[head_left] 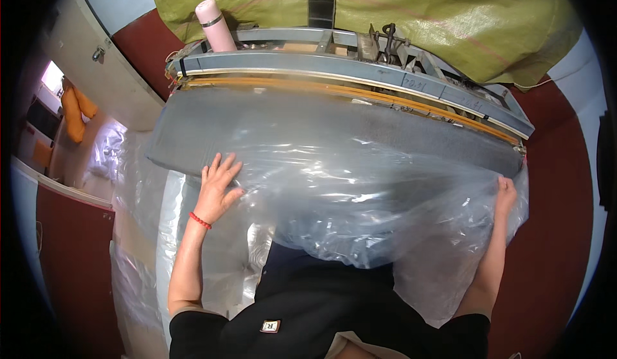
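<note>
A large sheet of clear plastic film (334, 185) lies over a grey padded work surface (193, 128) and drapes down its near edge toward my body. My left hand (218, 185), with a red bead bracelet (200, 220) at the wrist, rests with spread fingers on the film near the surface's left front edge. At the right end, my right hand (505, 195) is closed on the film's edge and pulls it into taut creases. Behind the surface runs a long grey metal frame (289, 62) with an orange strip (308, 87) along its near side.
A pink bottle (215, 25) and a dark phone-like slab (321, 10) stand at the frame's back, beside a black metal clamp (388, 41). Green woven sheeting (437, 12) covers what is behind. More clear film hangs at the left, near an open door (103, 51).
</note>
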`<state>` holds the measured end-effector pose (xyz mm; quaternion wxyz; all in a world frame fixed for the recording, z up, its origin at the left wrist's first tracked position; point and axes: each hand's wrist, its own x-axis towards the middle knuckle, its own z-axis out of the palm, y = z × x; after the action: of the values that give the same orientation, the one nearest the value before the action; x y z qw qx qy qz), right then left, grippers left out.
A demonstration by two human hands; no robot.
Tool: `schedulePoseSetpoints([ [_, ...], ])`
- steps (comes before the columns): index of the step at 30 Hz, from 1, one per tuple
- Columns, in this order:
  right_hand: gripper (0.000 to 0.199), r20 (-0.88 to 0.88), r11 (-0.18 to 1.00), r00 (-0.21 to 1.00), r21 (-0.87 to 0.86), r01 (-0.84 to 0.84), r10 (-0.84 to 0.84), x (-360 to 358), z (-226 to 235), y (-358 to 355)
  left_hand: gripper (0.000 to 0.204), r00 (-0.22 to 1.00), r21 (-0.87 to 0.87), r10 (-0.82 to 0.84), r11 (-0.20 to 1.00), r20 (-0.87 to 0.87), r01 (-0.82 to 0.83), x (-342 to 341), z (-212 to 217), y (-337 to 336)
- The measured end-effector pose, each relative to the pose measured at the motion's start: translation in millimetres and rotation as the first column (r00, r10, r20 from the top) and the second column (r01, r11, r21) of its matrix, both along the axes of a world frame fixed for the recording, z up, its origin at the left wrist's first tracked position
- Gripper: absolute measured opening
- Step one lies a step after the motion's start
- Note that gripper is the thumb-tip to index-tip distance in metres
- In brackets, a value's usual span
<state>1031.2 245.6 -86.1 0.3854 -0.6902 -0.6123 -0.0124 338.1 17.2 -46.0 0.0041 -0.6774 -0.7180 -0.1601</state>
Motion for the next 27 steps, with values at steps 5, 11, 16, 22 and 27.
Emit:
schedulePoseSetpoints([
  [5, 0.025, 0.020, 0.996, 0.997, -0.040, 0.076, -0.075, 19, -3, -10, 0.025, 0.884, 0.268, 0.072, 0.939, 0.463, -0.217, -4, -9, -17],
  [11, 0.028, 0.091, 0.991, 0.988, -0.036, 0.128, -0.125, 18, 1, -15, 0.022, 0.771, 0.212, -0.130, 0.977, 0.623, -0.006, 22, 22, -15],
  [16, 0.030, 0.077, 0.991, 0.989, -0.035, 0.129, -0.126, 14, 0, -15, 0.033, 0.683, 0.012, 0.097, 0.988, 0.724, -0.153, 28, 9, -10],
  [22, 0.030, 0.130, 0.989, 0.982, -0.042, 0.140, -0.134, 15, 0, -13, 0.043, 0.160, -0.505, 0.491, 0.862, 0.856, 0.053, 32, 15, 0],
  [27, 0.029, 0.135, 0.987, 0.979, -0.035, 0.158, -0.152, 21, -3, -12, 0.018, 0.262, -0.198, 0.205, 0.979, 0.943, -0.051, 49, 41, 32],
])
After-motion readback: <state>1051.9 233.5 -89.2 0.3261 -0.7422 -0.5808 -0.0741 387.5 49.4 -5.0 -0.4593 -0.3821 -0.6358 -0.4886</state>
